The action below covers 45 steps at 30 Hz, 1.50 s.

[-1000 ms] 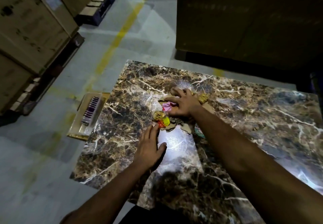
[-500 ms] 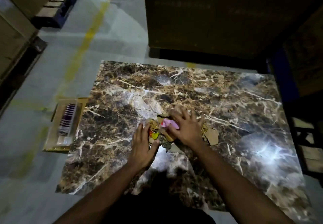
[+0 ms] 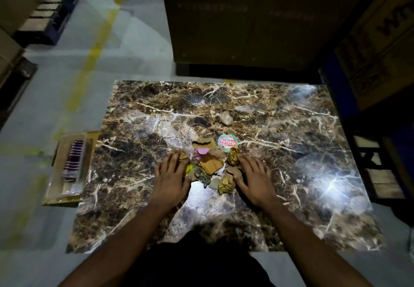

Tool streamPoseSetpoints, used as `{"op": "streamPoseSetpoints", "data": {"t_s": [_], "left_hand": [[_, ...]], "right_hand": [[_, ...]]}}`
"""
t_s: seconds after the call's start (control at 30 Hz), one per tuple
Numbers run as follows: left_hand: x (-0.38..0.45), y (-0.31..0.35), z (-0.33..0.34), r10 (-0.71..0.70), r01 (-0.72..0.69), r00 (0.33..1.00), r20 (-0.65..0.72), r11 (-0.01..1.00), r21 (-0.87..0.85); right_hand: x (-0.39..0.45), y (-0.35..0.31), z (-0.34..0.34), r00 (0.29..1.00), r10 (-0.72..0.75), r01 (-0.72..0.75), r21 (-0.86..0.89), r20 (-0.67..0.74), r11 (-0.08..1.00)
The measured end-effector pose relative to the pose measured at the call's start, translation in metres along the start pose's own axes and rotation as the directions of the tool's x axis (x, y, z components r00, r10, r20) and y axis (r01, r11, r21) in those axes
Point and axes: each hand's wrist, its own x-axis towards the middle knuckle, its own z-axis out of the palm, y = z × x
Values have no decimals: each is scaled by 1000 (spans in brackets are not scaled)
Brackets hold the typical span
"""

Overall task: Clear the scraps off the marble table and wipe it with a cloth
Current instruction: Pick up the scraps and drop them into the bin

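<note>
From the head camera, the left hand [image 3: 171,180] and right hand [image 3: 255,180] both lay flat and spread, palms down, on the marble bench [image 3: 313,174], gripping nothing. Between them sat the pile of scraps [image 3: 210,165]: torn cardboard, pink and yellow bits, crumpled gold wrappers, touched by the fingertips on either side. A round sticker [image 3: 227,142] lay just beyond the right hand's fingers, and a pale crumpled scrap [image 3: 225,117] farther beyond it, apart from the pile.

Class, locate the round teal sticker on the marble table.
In the head view, the round teal sticker lies near the table's middle, at the far right edge of the scrap pile, just beyond the right hand.
</note>
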Motion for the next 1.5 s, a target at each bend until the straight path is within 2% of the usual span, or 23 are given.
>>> {"op": "streamPoseSetpoints", "data": {"t_s": [0.07, 0.13, 0.23, 0.3, 0.43, 0.53, 0.63, 0.73, 0.8, 0.87, 0.93, 1.03, 1.1, 1.2, 1.3, 1.4, 1.5], "left_hand": [[-3, 4, -3, 15, -14, 998, -64, 1000, 12], [-2, 10, -6, 119, -116, 990, -76, 992, 40], [10, 22, -5, 334, -333, 943, 18, 936, 116], [19, 30, -4, 386, -400, 916, 112, 903, 155], [29, 29, -6, 290, -335, 933, 214, 917, 217], [31, 18, -12, 217, -264, 955, 201, 931, 253], [35, 8, -12, 190, -237, 962, 198, 938, 254], [40, 3, -14, 159, -203, 969, 190, 950, 239], [40, 2, -16, 146, -181, 975, 170, 959, 216], [38, -1, -17, 130, -154, 981, 142, 972, 176], [37, -4, -18, 137, -147, 987, 78, 979, 141], [33, 1, -18, 240, -230, 969, -66, 965, 128], [23, 15, -15, 334, -325, 935, -123, 942, 83], [-2, 45, 0, 386, -395, 916, -109, 915, -79], [-23, 72, 17, 289, -272, 956, 51, 938, -212], [-26, 82, 30, 187, -157, 976, 115, 960, -231], [-25, 79, 34, 174, -154, 980, 97, 970, -187]], "right_hand": [[0, -3, -7, 998, 16, -15, 21, -57, 1000], [12, -7, -19, 998, 12, -10, 41, -63, 999], [47, -19, -34, 996, -83, 83, -11, -31, 996], [77, -29, -42, 991, -136, 136, -48, -11, 990], [145, -41, -62, 990, -125, 133, -121, 66, 984], [181, -42, -73, 983, -155, 169, -160, 95, 972], [191, -33, -75, 970, -150, 185, -178, 194, 966], [170, -19, -66, 958, -175, 191, -51, 227, 980], [137, -10, -57, 958, -204, 206, 12, 203, 978], [100, 3, -50, 956, -233, 240, -21, 177, 970], [64, 20, -49, 974, -202, 203, -5, 104, 979], [15, 47, -48, 994, 21, 6, 251, -107, 968], [-11, 57, -35, 978, 125, -63, 335, -166, 940], [-23, 46, -16, 990, 101, -75, 235, -103, 969], [8, 28, -18, 998, 17, -10, 103, -67, 995], [43, 12, -25, 998, -62, 62, 19, 17, 998], [41, 1, -15, 984, -143, 150, -60, 104, 987]]}}
